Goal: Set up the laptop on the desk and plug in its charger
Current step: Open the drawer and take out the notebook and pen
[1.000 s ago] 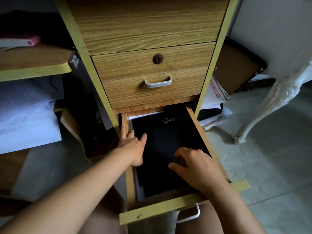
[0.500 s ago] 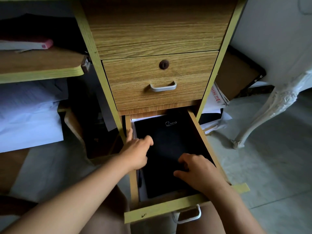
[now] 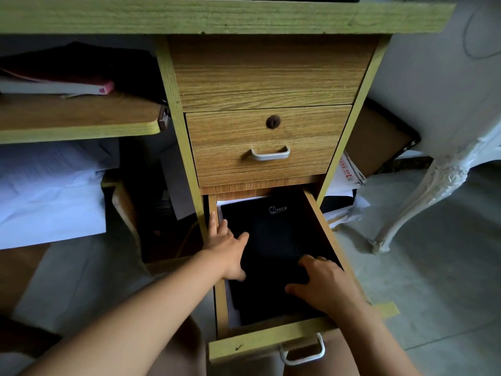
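Right hand point(image 3: 322, 287) fingers point(image 3: 307, 263) hide laptop point(image 3: 273, 240) near corner; far end under desk

Bottom drawer point(image 3: 298, 340) of desk point(image 3: 217, 17) pulled open, black laptop point(image 3: 273, 240) lying flat inside on white paper point(image 3: 233, 308). Left hand point(image 3: 227, 248) spread at laptop's left edge, fingers against drawer's left wall. Right hand point(image 3: 322, 283) flat on near right part. Closed drawer point(image 3: 268, 142) above, white handle.

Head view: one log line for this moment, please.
stage: fetching laptop | drawer: open | left hand: on laptop's left edge | right hand: on its near-right part | lifted: cannot tell
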`<state>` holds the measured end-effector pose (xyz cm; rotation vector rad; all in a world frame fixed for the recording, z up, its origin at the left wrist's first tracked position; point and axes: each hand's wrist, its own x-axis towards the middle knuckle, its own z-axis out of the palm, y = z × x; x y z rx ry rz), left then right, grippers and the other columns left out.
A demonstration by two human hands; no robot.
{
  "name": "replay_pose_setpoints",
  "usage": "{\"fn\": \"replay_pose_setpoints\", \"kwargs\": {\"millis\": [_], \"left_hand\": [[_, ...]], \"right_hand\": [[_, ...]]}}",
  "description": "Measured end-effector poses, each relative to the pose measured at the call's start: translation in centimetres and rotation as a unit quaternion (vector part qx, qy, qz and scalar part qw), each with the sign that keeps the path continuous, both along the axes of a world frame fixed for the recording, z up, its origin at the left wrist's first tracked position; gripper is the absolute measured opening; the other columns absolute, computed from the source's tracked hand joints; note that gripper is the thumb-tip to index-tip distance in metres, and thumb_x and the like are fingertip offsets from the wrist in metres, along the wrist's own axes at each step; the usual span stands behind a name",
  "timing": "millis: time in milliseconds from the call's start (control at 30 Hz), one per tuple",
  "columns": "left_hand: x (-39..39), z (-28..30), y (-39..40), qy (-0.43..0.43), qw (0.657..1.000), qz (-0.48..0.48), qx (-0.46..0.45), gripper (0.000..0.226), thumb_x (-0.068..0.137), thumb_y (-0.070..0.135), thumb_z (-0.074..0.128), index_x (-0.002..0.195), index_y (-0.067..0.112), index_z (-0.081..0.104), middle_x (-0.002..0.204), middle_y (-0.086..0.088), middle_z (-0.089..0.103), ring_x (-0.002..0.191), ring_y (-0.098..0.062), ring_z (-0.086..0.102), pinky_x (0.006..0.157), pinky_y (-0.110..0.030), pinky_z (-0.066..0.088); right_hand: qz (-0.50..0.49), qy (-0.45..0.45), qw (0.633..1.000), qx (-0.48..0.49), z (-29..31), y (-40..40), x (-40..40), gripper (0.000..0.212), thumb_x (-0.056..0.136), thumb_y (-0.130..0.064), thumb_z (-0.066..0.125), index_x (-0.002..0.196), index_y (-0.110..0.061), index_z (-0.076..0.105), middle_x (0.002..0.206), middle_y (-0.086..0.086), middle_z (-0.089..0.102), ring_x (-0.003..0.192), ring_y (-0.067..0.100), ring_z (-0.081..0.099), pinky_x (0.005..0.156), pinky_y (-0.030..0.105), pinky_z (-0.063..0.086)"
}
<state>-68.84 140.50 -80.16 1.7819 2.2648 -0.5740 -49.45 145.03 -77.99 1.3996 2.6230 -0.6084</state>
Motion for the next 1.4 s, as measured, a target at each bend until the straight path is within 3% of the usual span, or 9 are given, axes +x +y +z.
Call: {"fn": "replay_pose_setpoints", "kwargs": {"millis": [233,333,500,700,933,967,1033,1133,1400], "left_hand": [[-0.7,-0.2,0.5,-0.053,0.998,0.026,0.028,0.100,0.062,0.065,0.066,0.139,0.016,0.023,0.132,-0.018,0.047,0.136,-0.034,0.022,0.104,-0.055,-0.024],[-0.7,-0.4,-0.3,-0.072,0.996,0.009,0.058,0.084,0.067,0.057,0.067,0.132,0.016,0.033,0.125,-0.016,0.051,0.133,-0.034,0.027,0.099,-0.052,-0.028],[0.0,-1.0,-1.3,-0.063,0.996,-0.024,0.064,0.084,0.067,0.066,0.058,0.127,0.011,0.035,0.114,-0.011,0.060,0.127,-0.030,0.036,0.105,-0.059,-0.025],[0.8,-1.2,-3.3,-0.160,0.969,0.006,0.187,0.038,0.076,0.042,0.064,0.102,0.026,0.042,0.097,0.008,0.051,0.115,-0.018,0.044,0.106,-0.051,-0.023],[2.7,-2.0,-5.4,-0.238,0.922,0.000,0.304,0.051,0.087,0.016,0.054,0.131,0.028,0.031,0.110,0.003,0.051,0.112,-0.014,0.047,0.117,-0.035,0.001],[2.9,-1.9,-5.5,-0.260,0.910,0.004,0.324,0.053,0.087,0.013,0.053,0.133,0.027,0.031,0.111,0.001,0.052,0.111,-0.014,0.047,0.116,-0.030,0.014],[2.9,-1.5,-5.6,-0.310,0.875,0.024,0.372,0.053,0.089,0.009,0.050,0.136,0.026,0.031,0.109,0.003,0.049,0.099,-0.008,0.049,0.090,-0.011,0.037],[2.4,-1.3,-5.7,-0.337,0.848,0.059,0.405,0.050,0.091,0.010,0.047,0.136,0.025,0.032,0.101,0.011,0.042,0.071,0.001,0.046,0.061,-0.003,0.038],[1.4,-1.6,-5.2,-0.321,0.868,0.065,0.373,0.057,0.089,0.017,0.053,0.137,0.032,0.026,0.088,0.008,0.056,0.074,-0.004,0.050,0.062,-0.010,0.035]], "right_hand": [[-0.071,0.005,0.997,-0.043,-0.1,0.2,0.0,0.055,0.078,-0.048,0.061,0.118,-0.014,0.045,0.115,0.009,0.058,0.101,0.025,0.057,0.070,0.028,0.041],[-0.064,-0.009,0.997,-0.037,-0.2,0.2,0.0,0.056,0.077,-0.047,0.062,0.120,-0.015,0.045,0.116,0.007,0.058,0.103,0.025,0.057,0.074,0.030,0.044],[-0.061,-0.017,0.997,-0.051,-0.5,0.1,0.2,0.059,0.076,-0.048,0.063,0.122,-0.016,0.044,0.119,0.007,0.057,0.111,0.026,0.049,0.084,0.033,0.045],[-0.064,-0.016,0.996,-0.057,-0.5,0.1,0.2,0.061,0.077,-0.050,0.062,0.124,-0.017,0.042,0.121,0.007,0.056,0.113,0.026,0.048,0.087,0.034,0.044],[-0.091,-0.031,0.990,-0.101,0.0,0.3,-0.3,0.073,0.074,-0.050,0.064,0.130,-0.014,0.033,0.129,0.012,0.049,0.120,0.032,0.042,0.094,0.037,0.038],[-0.101,-0.032,0.988,-0.109,0.1,0.5,-0.4,0.075,0.074,-0.050,0.065,0.130,-0.013,0.032,0.130,0.013,0.048,0.120,0.033,0.041,0.097,0.038,0.038],[-0.123,-0.018,0.983,-0.135,0.3,1.0,-0.8,0.079,0.073,-0.047,0.067,0.133,-0.012,0.030,0.132,0.013,0.047,0.123,0.034,0.040,0.101,0.043,0.038],[-0.141,-0.015,0.975,-0.169,0.3,1.3,-1.5,0.085,0.072,-0.044,0.069,0.137,-0.010,0.025,0.136,0.016,0.042,0.128,0.036,0.034,0.106,0.047,0.033],[-0.160,-0.054,0.977,-0.130,-0.6,1.3,-2.9,0.088,0.079,-0.044,0.062,0.142,-0.007,0.013,0.140,0.021,0.039,0.128,0.041,0.035,0.106,0.047,0.032]]}}
